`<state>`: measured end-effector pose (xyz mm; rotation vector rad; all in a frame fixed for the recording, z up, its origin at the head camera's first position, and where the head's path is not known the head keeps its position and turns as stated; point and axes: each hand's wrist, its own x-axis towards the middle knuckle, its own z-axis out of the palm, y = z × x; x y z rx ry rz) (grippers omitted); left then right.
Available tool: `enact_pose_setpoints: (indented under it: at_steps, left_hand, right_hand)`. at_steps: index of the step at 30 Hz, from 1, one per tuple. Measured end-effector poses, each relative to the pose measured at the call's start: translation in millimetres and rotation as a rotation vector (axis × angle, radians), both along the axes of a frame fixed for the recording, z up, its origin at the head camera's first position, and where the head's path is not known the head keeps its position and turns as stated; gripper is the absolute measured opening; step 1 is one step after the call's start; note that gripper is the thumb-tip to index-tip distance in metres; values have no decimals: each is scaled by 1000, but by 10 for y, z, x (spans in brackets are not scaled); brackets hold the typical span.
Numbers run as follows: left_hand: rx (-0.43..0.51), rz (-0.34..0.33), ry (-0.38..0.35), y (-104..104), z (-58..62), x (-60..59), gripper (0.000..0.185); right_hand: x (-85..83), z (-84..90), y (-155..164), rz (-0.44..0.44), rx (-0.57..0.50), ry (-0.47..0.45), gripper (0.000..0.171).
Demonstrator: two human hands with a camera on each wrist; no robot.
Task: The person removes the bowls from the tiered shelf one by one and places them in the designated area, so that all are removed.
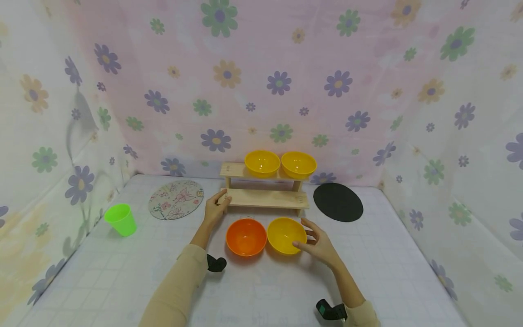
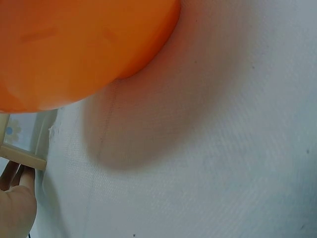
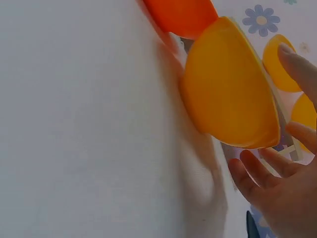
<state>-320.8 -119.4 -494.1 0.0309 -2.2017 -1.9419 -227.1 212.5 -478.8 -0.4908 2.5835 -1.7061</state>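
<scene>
Reaching with spread fingers, the right hand (image 1: 316, 243) is just beside the yellow bowl (image 1: 286, 235), gripping nothing. This bowl touches the orange bowl (image 1: 246, 236), so a careless push could knock it. Behind both, the left hand (image 1: 215, 210) rests open on the wooden shelf (image 1: 265, 198), which carries two more yellow bowls (image 1: 262, 162). A green cup (image 1: 120, 219) stands well left of the shelf.

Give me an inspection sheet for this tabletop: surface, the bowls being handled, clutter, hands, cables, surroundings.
Surface: white gridded table cover.
Job's things: orange bowl and yellow bowl side by side before the wooden shelf; two yellow bowls on its top tier.
Clutter: green cup, patterned mat, black mat.
Hands: left hand rests on the shelf's lower tier; right hand, fingers spread, at the yellow bowl's side.
Cables: nothing seen.
Surroundings: flowered cloth walls.
</scene>
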Motion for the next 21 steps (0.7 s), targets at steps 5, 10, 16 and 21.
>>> enact_pose_setpoints:
  at_steps: [5,10,16,21]
  left_hand:
    - [-21,7,-7,-3,1,-7,44]
    - [-18,5,-11,-9,-20,-30,45]
    - [-14,-8,-11,-5,-8,-15,46]
    - [4,-21,-14,-21,-4,-15,47]
  right_hand:
    - [-186,197,34,-71,-13,32,77]
    - [-355,556,53,-110,-42,68,79]
    - [-550,850,109,-137,-31,94,78]
    - [-744,966,123,-140,-33,60,81]
